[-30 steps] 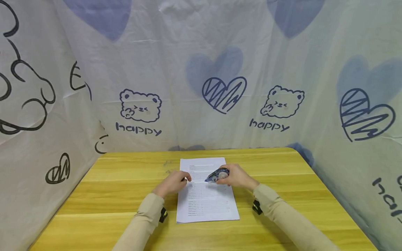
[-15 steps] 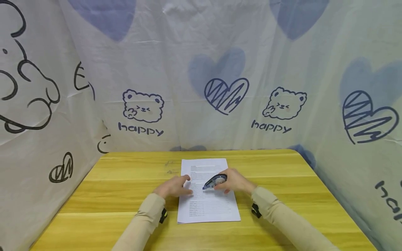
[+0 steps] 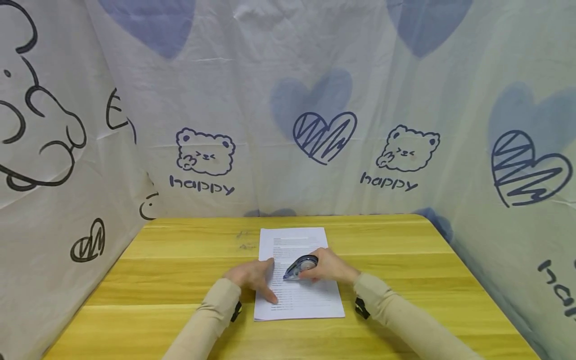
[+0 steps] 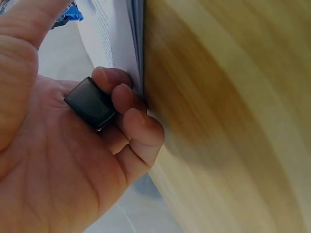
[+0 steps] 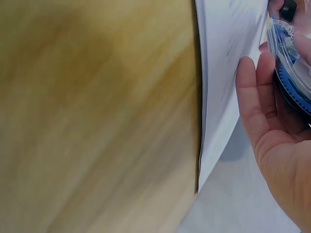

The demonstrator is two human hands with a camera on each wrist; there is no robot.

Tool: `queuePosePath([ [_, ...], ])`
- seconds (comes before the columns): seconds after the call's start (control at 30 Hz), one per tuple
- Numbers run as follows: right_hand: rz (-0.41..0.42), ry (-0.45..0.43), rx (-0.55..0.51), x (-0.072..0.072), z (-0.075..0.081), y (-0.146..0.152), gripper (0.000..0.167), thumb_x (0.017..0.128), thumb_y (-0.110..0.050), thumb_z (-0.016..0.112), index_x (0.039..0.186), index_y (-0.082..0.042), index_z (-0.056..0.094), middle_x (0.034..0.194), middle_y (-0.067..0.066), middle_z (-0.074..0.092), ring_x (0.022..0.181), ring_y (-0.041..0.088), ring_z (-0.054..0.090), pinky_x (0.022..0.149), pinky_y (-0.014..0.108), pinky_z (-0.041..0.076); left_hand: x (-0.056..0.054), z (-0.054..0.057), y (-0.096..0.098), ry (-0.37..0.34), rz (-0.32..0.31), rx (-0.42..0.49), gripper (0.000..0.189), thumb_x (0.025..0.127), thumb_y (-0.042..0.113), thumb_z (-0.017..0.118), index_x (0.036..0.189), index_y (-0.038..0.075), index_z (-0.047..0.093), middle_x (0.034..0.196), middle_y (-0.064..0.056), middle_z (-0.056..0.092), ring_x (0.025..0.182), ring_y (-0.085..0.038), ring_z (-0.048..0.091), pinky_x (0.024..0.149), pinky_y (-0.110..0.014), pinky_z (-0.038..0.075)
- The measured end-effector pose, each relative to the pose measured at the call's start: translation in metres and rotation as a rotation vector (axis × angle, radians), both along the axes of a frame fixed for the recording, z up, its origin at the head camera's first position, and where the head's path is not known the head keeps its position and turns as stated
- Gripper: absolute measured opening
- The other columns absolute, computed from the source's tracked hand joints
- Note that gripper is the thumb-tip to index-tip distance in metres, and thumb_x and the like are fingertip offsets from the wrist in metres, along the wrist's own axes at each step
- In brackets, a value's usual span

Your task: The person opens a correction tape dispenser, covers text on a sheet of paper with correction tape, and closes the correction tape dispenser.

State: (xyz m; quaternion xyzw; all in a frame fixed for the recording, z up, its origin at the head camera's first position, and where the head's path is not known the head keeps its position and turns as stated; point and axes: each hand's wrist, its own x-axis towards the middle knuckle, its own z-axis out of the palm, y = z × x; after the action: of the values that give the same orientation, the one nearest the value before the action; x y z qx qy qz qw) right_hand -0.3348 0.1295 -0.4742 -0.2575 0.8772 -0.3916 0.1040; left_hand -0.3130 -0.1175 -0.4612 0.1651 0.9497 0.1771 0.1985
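A dark correction tape dispenser [image 3: 300,266] with a clear lower body is gripped by my right hand [image 3: 332,267]. Its tip points left and down at the printed sheets [image 3: 310,304]; whether it touches the paper I cannot tell. In the right wrist view, a blue toothed wheel shows inside the dispenser [image 5: 290,87]. My left hand [image 3: 252,276] lies at the left edge of the sheets, thumb and forefinger spread over them. In the left wrist view, the curled fingers [image 4: 142,127] of that hand hold a small dark cap [image 4: 91,104] against the palm.
The stack of sheets lies on a yellow wood-grain table [image 3: 157,280]. Faint dark marks [image 3: 246,246] show on the wood left of the stack. A pale curtain [image 3: 261,100] with hearts and bear drawings stands behind the table and along both sides.
My right hand has moved the correction tape dispenser down the page and slightly left. The left hand has shifted lower, its thumb and forefinger now spread wider. The sheets stay in place on the table.
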Motion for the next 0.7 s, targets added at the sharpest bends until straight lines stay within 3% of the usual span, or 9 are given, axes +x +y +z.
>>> queuePosePath([
  [0.2, 0.016, 0.030, 0.012, 0.0031, -0.0011, -0.0019, 0.021, 0.078, -0.029, 0.084, 0.086, -0.011, 0.074, 0.072, -0.005, 0.072, 0.058, 0.010, 0.065, 0.055, 0.024, 0.055, 0.0013, -0.0025, 0.0015, 0.014, -0.013, -0.015, 0.125, 0.060, 0.048, 0.090, 0.153, -0.001, 0.023, 0.156, -0.021, 0.034, 0.142, -0.037, 0.037, 0.119, -0.048, 0.030],
  [0.4, 0.025, -0.012, -0.015, 0.0044, -0.0043, -0.0042, 0.021, 0.078, -0.029, 0.083, 0.088, -0.012, 0.075, 0.074, -0.004, 0.073, 0.062, 0.013, 0.067, 0.056, 0.025, 0.056, 0.0025, -0.0030, 0.0003, 0.013, -0.004, -0.022, 0.125, 0.060, 0.050, 0.090, 0.154, 0.001, 0.023, 0.155, -0.021, 0.035, 0.141, -0.037, 0.039, 0.118, -0.049, 0.031],
  [0.7, 0.019, 0.016, 0.007, 0.0037, -0.0059, -0.0035, 0.021, 0.079, -0.032, 0.082, 0.088, -0.015, 0.075, 0.076, -0.008, 0.073, 0.063, 0.006, 0.062, 0.057, 0.022, 0.053, 0.0031, -0.0018, 0.0004, 0.008, -0.009, -0.006, 0.127, 0.060, 0.049, 0.090, 0.154, 0.000, 0.021, 0.156, -0.022, 0.033, 0.142, -0.038, 0.037, 0.118, -0.050, 0.030],
])
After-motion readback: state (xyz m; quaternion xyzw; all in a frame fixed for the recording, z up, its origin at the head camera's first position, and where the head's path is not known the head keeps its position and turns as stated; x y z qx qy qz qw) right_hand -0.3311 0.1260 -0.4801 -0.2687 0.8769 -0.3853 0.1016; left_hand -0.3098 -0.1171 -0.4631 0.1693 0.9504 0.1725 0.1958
